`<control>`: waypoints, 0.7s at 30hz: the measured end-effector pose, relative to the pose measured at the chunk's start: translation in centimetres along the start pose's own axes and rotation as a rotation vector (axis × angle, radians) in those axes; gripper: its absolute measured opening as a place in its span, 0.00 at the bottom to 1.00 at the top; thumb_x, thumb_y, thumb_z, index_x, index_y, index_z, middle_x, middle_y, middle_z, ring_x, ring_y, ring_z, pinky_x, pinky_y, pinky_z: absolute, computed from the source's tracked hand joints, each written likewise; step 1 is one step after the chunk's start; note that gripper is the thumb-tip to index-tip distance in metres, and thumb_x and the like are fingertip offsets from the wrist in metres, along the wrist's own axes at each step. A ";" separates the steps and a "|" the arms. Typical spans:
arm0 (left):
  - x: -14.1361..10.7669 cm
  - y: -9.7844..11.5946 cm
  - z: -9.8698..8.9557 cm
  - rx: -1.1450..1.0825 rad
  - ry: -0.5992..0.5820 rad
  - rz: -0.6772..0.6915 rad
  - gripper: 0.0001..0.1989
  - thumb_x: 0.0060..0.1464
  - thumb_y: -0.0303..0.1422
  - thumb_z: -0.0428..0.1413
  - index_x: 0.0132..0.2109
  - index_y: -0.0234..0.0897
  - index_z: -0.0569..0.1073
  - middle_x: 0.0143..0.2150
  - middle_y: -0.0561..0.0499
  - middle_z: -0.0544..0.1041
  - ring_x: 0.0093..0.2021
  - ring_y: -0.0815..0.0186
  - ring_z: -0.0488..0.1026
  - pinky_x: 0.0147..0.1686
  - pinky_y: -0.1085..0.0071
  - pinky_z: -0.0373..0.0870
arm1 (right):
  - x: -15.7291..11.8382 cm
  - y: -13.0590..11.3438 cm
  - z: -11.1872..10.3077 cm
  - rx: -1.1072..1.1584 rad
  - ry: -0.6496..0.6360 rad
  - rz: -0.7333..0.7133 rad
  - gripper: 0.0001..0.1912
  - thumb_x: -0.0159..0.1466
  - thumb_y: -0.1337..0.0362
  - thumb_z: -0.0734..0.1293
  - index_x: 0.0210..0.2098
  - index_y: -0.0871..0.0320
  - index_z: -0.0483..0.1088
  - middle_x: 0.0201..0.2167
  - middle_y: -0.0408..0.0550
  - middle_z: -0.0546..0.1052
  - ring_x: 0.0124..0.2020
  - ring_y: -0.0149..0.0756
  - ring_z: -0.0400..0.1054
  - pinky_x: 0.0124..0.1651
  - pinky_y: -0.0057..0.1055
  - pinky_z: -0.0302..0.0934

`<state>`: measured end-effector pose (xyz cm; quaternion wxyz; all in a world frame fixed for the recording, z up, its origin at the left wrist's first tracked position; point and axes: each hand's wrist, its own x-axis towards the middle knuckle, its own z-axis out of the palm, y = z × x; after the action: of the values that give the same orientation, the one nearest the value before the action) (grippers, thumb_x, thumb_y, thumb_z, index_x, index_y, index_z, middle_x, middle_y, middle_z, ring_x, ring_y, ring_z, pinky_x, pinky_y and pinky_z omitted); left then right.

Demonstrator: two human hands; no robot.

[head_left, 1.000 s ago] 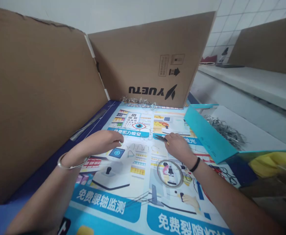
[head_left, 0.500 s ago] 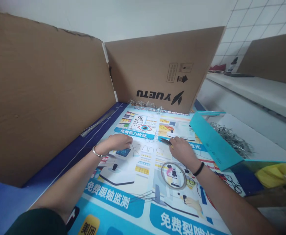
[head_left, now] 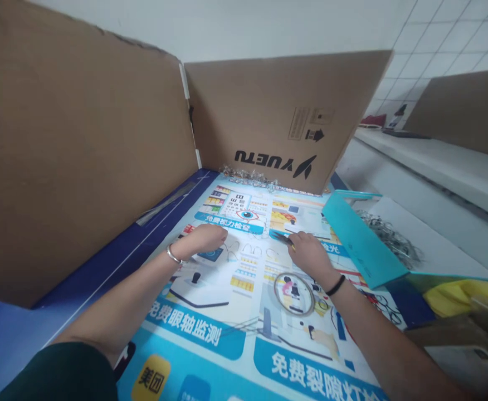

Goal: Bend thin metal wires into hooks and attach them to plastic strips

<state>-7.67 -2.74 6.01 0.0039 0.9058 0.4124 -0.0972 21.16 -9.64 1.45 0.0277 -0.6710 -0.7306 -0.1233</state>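
- Head view: right hand (head_left: 310, 253), grip closed round pliers (head_left: 284, 239); left hand (head_left: 205, 238), fingers curled, contents impossible to tell.
- Bent wires (head_left: 249, 247) loose on tabletop (head_left: 97, 275), between 2 hands.
- Possible risk: snagging of wires, through lying so close.

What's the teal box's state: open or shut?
Open: nothing covers the top of the teal box, and a tangle of silvery strands shows inside.

2 arms stretched forward, converging. Left forearm (head_left: 121, 301) and right forearm (head_left: 381, 314) bare. Left hand (head_left: 205, 238) back upward, fingers curled in. Right hand (head_left: 310, 255) clenched, knuckles up, apart from left.
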 end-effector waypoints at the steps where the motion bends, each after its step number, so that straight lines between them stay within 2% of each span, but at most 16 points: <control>1: 0.0 0.0 0.0 -0.001 -0.013 0.004 0.12 0.54 0.28 0.45 0.35 0.32 0.74 0.37 0.39 0.77 0.35 0.58 0.74 0.33 0.67 0.66 | 0.0 0.0 0.0 0.002 -0.012 0.001 0.12 0.64 0.64 0.57 0.42 0.61 0.68 0.39 0.55 0.71 0.42 0.42 0.62 0.44 0.34 0.51; 9: 0.7 -0.8 0.6 -0.013 -0.071 0.042 0.15 0.56 0.29 0.42 0.38 0.31 0.73 0.37 0.39 0.76 0.34 0.59 0.73 0.32 0.68 0.64 | 0.1 0.1 0.2 0.019 -0.088 0.026 0.15 0.64 0.62 0.56 0.46 0.62 0.66 0.43 0.58 0.69 0.45 0.45 0.59 0.46 0.35 0.49; 21: 0.0 -1.1 -0.4 -0.017 -0.088 0.091 0.16 0.57 0.29 0.42 0.36 0.31 0.74 0.36 0.41 0.77 0.31 0.63 0.72 0.28 0.71 0.62 | 0.2 0.3 0.4 0.023 -0.015 0.006 0.11 0.63 0.63 0.58 0.42 0.60 0.67 0.40 0.53 0.71 0.42 0.41 0.62 0.45 0.33 0.51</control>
<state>-8.42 -2.02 6.46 0.0342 0.9184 0.3711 -0.1329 21.46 -9.32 1.13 0.0304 -0.6737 -0.7302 -0.1096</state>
